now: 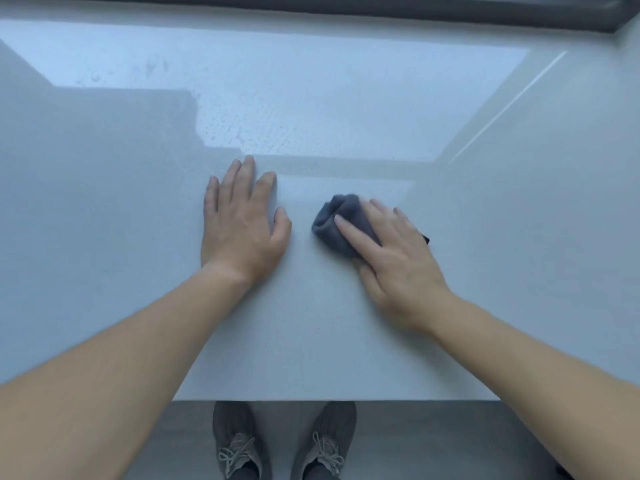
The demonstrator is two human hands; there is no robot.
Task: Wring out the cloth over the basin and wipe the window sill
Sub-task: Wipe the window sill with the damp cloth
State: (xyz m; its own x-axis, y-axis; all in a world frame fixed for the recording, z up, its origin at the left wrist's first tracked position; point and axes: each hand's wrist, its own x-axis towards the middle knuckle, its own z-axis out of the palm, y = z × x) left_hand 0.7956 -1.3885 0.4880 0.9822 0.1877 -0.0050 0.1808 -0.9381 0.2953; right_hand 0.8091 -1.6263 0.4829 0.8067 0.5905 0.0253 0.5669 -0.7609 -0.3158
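Fingers (350, 233) of the right hand (398, 268) lie straight, pressing the bunched grey cloth (330, 220) onto the window sill (311, 323). Left hand (242, 233) rests flat alongside, apart from the cloth, fingers extended, holding nothing. Wet streaks (277, 133) cover the far sill surface up to the dark window frame (346, 5).

Head view, facing down, sill (104, 220) seemingly near

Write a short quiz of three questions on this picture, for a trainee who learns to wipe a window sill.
1. True or false: the left hand presses the cloth.
2. Which hand lies on the cloth? A) left B) right C) both
3. Fill in: beyond the hands, the window sill shows water ____.
Key: 1 false, the left hand lies flat on the bare sill; 2 B, the right hand; 3 droplets.
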